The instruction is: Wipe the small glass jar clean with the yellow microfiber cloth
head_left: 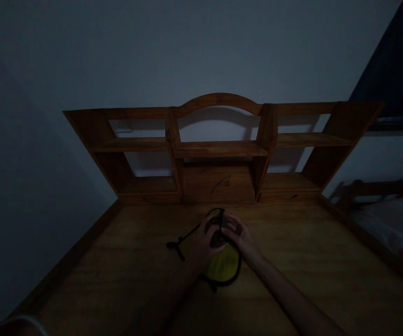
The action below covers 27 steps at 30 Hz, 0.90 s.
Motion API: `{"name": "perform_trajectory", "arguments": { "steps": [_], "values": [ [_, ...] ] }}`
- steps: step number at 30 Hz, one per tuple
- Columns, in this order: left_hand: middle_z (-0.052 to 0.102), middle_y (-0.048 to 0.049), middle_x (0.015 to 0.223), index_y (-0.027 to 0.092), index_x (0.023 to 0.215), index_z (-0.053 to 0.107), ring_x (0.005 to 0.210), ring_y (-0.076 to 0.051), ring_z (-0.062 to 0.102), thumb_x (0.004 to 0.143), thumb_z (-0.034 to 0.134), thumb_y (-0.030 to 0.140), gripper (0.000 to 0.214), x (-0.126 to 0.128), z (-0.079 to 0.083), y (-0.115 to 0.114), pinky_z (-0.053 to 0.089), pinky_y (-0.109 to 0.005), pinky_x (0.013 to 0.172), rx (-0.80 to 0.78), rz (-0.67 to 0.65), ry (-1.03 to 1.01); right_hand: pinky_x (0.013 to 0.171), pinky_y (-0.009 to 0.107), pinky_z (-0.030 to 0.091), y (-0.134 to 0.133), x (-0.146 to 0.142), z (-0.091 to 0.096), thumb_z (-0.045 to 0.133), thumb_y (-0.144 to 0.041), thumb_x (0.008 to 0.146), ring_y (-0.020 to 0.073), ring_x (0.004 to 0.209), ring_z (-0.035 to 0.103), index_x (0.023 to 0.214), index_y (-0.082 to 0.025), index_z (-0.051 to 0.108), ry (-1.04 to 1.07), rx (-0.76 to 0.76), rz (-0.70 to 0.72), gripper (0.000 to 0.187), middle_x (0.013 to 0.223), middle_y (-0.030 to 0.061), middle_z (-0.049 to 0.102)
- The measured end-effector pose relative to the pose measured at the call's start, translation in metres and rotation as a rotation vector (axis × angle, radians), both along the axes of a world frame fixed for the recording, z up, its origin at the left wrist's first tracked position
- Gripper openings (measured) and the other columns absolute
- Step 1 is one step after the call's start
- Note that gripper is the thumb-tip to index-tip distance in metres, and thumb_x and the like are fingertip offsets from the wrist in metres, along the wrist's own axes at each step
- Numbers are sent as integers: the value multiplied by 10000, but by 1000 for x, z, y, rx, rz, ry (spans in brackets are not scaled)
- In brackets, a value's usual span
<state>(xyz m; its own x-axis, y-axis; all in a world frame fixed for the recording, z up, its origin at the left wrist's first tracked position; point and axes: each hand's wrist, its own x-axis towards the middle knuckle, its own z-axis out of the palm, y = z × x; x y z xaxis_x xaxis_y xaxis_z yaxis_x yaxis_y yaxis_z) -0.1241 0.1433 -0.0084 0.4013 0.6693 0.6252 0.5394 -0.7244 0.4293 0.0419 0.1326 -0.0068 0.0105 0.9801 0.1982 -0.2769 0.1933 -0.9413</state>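
My left hand and my right hand meet over the middle of the desk, fingers curled around a small dark, shiny object. A narrow black piece sticks up between them, and a thin dark curve arches to its left. The dim light hides what kind of thing it is. Beneath both hands lies a flat yellow item with black edging, perhaps a pouch. Its black straps or cords reach out to the left and toward me.
All of this is on a wooden desk with raised side edges. Along its back stands a wooden shelf unit with an arched centre and low drawers. A wall socket shows through the left opening. At right, pale fabric lies beyond the desk.
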Motion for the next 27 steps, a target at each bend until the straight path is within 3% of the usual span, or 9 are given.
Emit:
{"name": "perform_trajectory", "arguments": {
  "steps": [3,7,11,16,21,24,27],
  "values": [
    [353,-109,1429,212,1135,510,1332,-279,388,752,715,247,435,-1,0,-1,448,-436,1054,46,-54,62,981,419,462,2,1,-4,747,-368,727,247,1057,627,1099,-211,612,-131,-23,-15,426,1118,68,672],
    [341,-107,1449,227,1211,482,1324,-267,405,766,708,249,500,-1,-2,-2,471,-422,1035,84,-93,115,839,353,514,-4,4,0,578,-331,868,230,940,660,1088,-206,614,-471,103,-95,256,1041,61,687],
    [328,-126,1452,211,1240,471,1336,-257,385,782,701,283,518,-2,-5,-2,467,-399,1038,109,-146,145,669,313,490,-13,6,8,447,-295,947,230,777,679,1072,-201,609,-816,181,-176,225,929,72,693],
    [361,-154,1418,190,1212,485,1326,-272,394,759,720,318,525,-2,-5,-1,449,-424,1050,106,-153,101,618,305,449,-18,9,7,398,-309,978,238,712,671,979,-199,617,-962,235,-213,245,843,78,682],
    [390,-130,1399,203,1189,487,1300,-250,426,744,731,273,512,-2,-3,-2,451,-411,1044,46,-98,-13,637,293,452,-17,6,3,416,-358,976,212,691,644,968,-211,645,-747,187,-270,272,826,59,681],
    [426,-119,1367,208,1228,454,1281,-238,445,724,748,264,587,-1,-1,-2,429,-414,1058,-32,-15,-183,748,318,479,-11,2,-1,510,-440,926,238,855,638,1013,-192,670,-433,76,-275,308,937,69,694],
    [454,-121,1350,217,1360,349,1276,-256,450,688,773,264,796,1,0,0,398,-448,1073,-86,64,-282,850,354,473,-4,-1,-6,628,-456,849,258,982,620,1083,-184,674,-71,-87,-135,362,1059,68,685]
  ]
}}
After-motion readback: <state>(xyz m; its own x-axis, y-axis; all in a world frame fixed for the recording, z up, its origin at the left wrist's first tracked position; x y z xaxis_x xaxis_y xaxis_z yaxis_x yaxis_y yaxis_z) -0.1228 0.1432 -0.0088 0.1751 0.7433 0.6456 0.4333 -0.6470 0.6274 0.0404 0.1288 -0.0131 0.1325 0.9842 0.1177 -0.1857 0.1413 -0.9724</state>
